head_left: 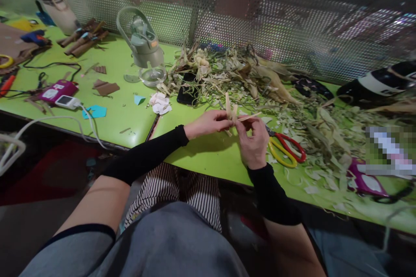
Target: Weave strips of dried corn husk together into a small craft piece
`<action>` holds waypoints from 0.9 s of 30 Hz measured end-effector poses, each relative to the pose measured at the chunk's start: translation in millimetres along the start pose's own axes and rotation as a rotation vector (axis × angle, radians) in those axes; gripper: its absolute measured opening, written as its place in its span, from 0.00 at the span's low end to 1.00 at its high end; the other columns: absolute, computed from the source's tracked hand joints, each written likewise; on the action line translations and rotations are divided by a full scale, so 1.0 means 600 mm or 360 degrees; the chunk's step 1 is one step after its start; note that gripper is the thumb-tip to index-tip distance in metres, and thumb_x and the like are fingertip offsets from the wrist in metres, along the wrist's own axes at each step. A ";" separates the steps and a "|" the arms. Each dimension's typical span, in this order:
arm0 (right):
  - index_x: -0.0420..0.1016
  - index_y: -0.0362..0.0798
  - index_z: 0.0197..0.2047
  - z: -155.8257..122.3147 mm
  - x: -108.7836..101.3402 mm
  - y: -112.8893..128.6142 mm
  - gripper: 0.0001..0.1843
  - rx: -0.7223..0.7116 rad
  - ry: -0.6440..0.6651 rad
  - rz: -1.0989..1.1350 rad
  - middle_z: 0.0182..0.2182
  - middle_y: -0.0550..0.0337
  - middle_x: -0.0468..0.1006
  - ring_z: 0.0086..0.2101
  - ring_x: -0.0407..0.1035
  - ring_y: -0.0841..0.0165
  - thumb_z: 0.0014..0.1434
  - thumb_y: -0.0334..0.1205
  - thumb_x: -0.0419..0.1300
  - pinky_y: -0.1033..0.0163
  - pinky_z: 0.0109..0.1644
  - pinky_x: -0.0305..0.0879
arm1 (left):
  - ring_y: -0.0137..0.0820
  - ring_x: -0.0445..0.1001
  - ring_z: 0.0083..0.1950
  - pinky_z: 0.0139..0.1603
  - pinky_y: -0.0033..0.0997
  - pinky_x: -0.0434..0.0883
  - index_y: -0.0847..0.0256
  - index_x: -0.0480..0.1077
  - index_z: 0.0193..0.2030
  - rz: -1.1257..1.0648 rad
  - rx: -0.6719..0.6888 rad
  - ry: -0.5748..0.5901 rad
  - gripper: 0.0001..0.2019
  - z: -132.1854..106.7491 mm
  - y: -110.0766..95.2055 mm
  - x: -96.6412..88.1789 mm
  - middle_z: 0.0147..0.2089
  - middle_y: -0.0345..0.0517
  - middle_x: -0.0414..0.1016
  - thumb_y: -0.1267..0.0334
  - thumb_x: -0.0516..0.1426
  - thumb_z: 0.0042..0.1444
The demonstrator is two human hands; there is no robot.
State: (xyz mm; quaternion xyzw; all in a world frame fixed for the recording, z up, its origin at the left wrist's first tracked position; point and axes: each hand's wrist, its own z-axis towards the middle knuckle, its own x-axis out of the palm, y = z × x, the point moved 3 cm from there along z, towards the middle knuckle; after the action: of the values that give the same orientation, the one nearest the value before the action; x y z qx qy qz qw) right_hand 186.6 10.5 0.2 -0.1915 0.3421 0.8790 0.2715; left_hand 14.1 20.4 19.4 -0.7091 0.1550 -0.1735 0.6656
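- Above the near part of the green worktop, the pale husk strips were caught between two bare hands, in front of the person's body.
- The left hand came in from the side, its grip closed down to a pinch, thumb and fingers on the strips near where they crossed.
- The right hand had its grip closed too, thumb and index fingertip meeting on the crossing from the other side; the remaining fingers were curled.
- Relative to both grips, the strips' crossing lay right between the fingertips. One end stood up above the left fingers, a shorter one rose beside it, and another slanted out past the right index finger.
- Just beside the right hand, scissors with red and yellow handles rested on the worktop.
- Beyond the hands spread a heap of dried husks, with a dark phone at its left edge and a crumpled tissue near it.
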 end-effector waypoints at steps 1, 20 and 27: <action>0.78 0.51 0.43 0.000 0.001 -0.002 0.13 0.0040 -0.0001 0.0036 0.36 0.57 0.81 0.32 0.72 0.65 0.71 0.52 0.63 0.58 0.36 0.70 | 0.21 0.64 0.28 0.33 0.25 0.62 0.67 0.76 0.44 0.0005 0.0006 0.0009 0.04 0.000 0.000 0.000 0.28 0.35 0.69 0.70 0.59 0.67; 0.86 0.56 0.51 -0.007 -0.007 0.012 0.10 -0.0487 -0.0022 -0.0257 0.39 0.56 0.85 0.40 0.79 0.61 0.70 0.39 0.64 0.54 0.46 0.78 | 0.19 0.68 0.32 0.42 0.27 0.67 0.67 0.74 0.44 -0.0709 -0.0134 -0.0170 0.04 0.007 0.017 -0.015 0.33 0.37 0.74 0.67 0.61 0.69; 0.87 0.58 0.51 -0.010 -0.010 0.008 0.11 -0.0536 -0.0023 -0.0314 0.40 0.56 0.85 0.40 0.79 0.61 0.71 0.40 0.62 0.54 0.46 0.77 | 0.18 0.68 0.30 0.39 0.26 0.66 0.67 0.73 0.45 -0.0620 -0.0029 -0.0127 0.03 0.005 0.007 -0.015 0.32 0.35 0.72 0.70 0.61 0.66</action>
State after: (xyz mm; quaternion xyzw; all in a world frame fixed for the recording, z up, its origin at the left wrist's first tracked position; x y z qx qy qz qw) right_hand 189.3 1.5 1.6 -0.2607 0.1678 0.8942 0.3229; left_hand 7.5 26.6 14.6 -0.7380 -0.0101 -0.2695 0.6185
